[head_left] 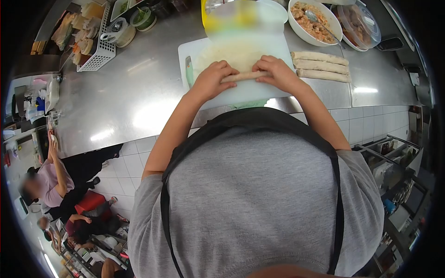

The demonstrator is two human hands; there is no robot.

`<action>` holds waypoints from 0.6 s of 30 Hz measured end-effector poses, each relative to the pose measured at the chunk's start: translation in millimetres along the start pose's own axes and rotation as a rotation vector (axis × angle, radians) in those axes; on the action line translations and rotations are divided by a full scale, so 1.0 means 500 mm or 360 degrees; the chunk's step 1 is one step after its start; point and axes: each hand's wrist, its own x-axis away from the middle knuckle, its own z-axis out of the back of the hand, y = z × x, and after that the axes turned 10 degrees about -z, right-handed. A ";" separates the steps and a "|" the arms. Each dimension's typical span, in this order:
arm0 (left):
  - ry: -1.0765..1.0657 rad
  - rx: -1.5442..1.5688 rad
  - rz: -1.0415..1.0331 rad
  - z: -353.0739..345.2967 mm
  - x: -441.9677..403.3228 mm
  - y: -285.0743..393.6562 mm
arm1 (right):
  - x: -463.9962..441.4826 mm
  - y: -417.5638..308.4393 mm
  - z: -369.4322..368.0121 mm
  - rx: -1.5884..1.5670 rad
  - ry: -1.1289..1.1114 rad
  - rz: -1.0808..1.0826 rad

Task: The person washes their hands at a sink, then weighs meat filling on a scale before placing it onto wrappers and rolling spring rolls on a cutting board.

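Observation:
A thin, round, pale wrapper (232, 53) lies on a white cutting board (236, 95). Its near edge is rolled into a narrow tube (245, 77) that runs left to right. My left hand (214, 79) has its fingers bent around the left end of the tube. At the right end, my right hand (276, 73) grips it the same way. To the right of the board, several long finished rolls (322, 66) lie side by side on the steel counter. A white bowl (295, 32) with an orange-brown filling and a spoon stands behind them.
A white basket (99, 54) with containers is at the back left of the steel counter (134, 88), beside a clear jug (121, 34). A lidded container (357, 28) and a dark phone-like object (390, 44) are at the back right. Other people are at the far left.

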 end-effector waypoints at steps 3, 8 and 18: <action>0.0065 -0.0044 -0.0035 -0.013 -0.003 0.030 | 0.022 -0.039 -0.005 0.0329 0.0197 -0.0075; 0.0091 -0.0187 -0.0059 -0.030 -0.011 0.023 | 0.003 -0.048 -0.048 0.0226 0.0241 -0.0020; 0.0245 -0.0136 0.0149 0.026 0.108 -0.007 | -0.011 -0.025 -0.006 0.0075 0.0003 -0.0028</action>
